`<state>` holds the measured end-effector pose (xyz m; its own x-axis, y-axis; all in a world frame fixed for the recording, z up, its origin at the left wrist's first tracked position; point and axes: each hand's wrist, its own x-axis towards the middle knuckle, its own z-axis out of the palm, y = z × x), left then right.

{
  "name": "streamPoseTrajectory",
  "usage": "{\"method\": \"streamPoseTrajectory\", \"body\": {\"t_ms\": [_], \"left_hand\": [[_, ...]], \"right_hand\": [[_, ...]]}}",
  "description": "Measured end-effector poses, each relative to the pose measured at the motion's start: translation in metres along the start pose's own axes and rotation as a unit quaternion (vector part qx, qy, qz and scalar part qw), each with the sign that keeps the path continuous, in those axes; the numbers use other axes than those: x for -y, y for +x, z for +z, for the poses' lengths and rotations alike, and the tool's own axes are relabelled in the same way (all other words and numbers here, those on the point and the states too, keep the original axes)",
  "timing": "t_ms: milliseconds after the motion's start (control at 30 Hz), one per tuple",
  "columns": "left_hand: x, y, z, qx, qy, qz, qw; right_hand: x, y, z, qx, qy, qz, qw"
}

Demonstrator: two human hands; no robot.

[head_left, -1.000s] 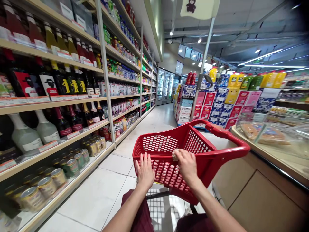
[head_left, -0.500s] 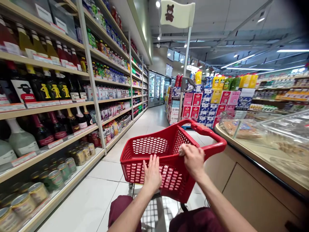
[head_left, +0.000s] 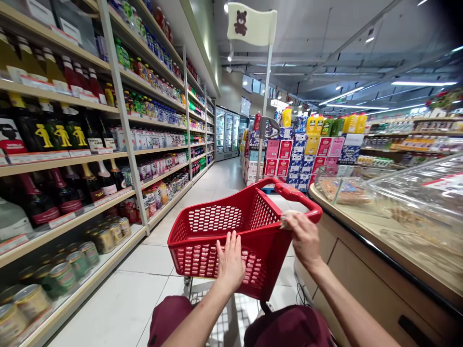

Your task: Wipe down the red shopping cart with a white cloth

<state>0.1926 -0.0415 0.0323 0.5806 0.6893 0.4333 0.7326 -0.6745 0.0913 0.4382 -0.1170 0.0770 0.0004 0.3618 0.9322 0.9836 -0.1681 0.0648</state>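
A red shopping cart with a perforated plastic basket stands before my knees, turned sideways, its handle on the right. My left hand lies against the near side of the basket, fingers stretched out, the tips at the rim. At the handle end, my right hand is closed over a crumpled white tissue, pressed on the cart's upper edge where the handle begins. Much of the tissue is hidden under the fingers. The basket's visible inner walls are bare; its bottom is mostly hidden.
Drink shelves run along the left, with bottles and cans. A glass-covered food counter stands close on the right. Ahead are stacked drink cartons and a pole carrying a bear flag. The tiled aisle leads back to glass-door fridges.
My right hand has slid along the cart's edge toward the handle with the tissue. My left hand stays on the basket's side. The view has turned slightly right.
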Motion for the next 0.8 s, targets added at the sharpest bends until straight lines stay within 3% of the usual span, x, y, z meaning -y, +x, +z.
{"method": "streamPoseTrajectory", "body": {"t_ms": [100,233,300,433,500,567,700,800], "left_hand": [[-0.002,0.001,-0.002,0.003,0.007,0.006,1.000],[-0.006,0.002,-0.004,0.012,0.012,0.008,1.000],[-0.012,0.000,-0.003,0.012,0.012,0.013,1.000],[-0.023,-0.007,0.004,0.006,0.014,0.063,0.998],[-0.025,-0.010,0.008,0.011,0.016,0.078,0.997],[-0.025,-0.011,0.010,0.014,0.017,0.080,0.997],[-0.024,-0.009,0.008,0.016,0.009,0.078,0.997],[-0.021,-0.012,0.007,0.023,0.000,0.086,0.996]], "right_hand": [[0.001,0.006,-0.002,0.040,0.015,-0.042,0.998],[-0.028,0.009,-0.009,-0.060,-0.005,0.101,0.993],[-0.022,-0.009,-0.004,-0.086,0.029,0.129,0.987],[0.024,-0.072,0.013,-0.007,0.111,0.087,0.990],[0.037,-0.088,0.016,0.048,0.131,0.042,0.989],[0.033,-0.083,0.014,0.033,0.120,0.048,0.991],[0.013,-0.057,0.008,-0.066,0.064,0.124,0.988],[0.025,-0.069,0.009,0.012,0.103,0.050,0.993]]}}
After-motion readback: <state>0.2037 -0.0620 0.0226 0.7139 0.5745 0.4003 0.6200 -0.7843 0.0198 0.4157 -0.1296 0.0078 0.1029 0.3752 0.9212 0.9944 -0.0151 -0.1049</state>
